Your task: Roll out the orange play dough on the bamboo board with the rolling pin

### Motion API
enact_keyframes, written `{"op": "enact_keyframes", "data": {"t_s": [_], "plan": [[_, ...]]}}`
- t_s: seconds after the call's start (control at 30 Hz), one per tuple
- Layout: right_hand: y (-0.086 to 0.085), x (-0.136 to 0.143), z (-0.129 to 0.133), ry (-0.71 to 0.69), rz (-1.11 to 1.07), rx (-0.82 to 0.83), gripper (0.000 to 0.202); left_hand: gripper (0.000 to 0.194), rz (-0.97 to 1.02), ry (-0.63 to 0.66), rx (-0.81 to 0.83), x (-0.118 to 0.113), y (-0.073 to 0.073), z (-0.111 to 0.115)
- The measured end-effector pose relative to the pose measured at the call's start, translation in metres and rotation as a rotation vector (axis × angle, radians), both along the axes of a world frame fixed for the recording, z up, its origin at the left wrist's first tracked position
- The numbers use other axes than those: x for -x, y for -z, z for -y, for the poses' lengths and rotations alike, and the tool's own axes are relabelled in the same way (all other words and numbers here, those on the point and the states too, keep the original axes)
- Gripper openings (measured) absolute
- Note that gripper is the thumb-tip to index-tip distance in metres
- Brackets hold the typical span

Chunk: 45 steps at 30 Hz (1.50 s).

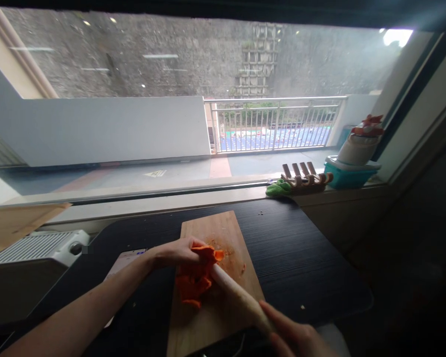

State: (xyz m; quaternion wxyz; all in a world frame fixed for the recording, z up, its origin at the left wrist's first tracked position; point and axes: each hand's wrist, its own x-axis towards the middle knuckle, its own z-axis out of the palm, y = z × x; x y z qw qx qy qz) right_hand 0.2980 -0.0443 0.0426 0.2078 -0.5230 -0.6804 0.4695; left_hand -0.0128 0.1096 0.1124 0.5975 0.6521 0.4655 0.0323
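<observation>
On the wooden cutting board, my left hand is closed on an orange, curled, petal-like piece. More torn-looking orange pieces lie just below it on the board. At the bottom right, my right hand wraps round the lower end of a long pale stick-like thing; its kind I cannot make out. The stick slants up to the left over the board, and its whitish tip meets the orange piece. Small orange-brown crumbs are scattered near the board's upper middle.
The board rests on a dark table. A phone lies partly under my left forearm. Along the window sill are a green cloth, a brown rack and a teal box bearing a pale bottle. A white appliance stands left.
</observation>
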Motion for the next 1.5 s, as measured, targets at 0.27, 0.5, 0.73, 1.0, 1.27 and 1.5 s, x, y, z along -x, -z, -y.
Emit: {"op": "enact_keyframes", "data": {"t_s": [0.27, 0.5, 0.73, 1.0, 1.27, 1.5], "plan": [[-0.024, 0.018, -0.011, 0.01, 0.006, -0.021, 0.054, 0.02, 0.0, -0.069, -0.053, 0.007, -0.004, 0.012], [-0.027, 0.024, -0.012, 0.009, -0.036, -0.034, 0.05, 0.021, 0.045, -0.111, -0.068, 0.016, 0.005, 0.015], [-0.033, 0.019, -0.011, -0.02, -0.083, -0.043, 0.045, 0.022, 0.045, -0.117, -0.088, 0.02, 0.006, 0.015], [-0.03, 0.019, -0.013, -0.009, -0.022, -0.011, 0.052, 0.025, 0.073, -0.145, -0.08, 0.024, 0.007, 0.018], [-0.041, 0.032, -0.013, -0.024, -0.023, -0.013, 0.05, 0.043, 0.166, -0.252, -0.102, 0.032, 0.021, 0.026], [-0.034, 0.036, -0.011, -0.129, -0.091, 0.008, 0.047, 0.047, 0.255, -0.386, -0.175, 0.037, 0.044, 0.033]]}}
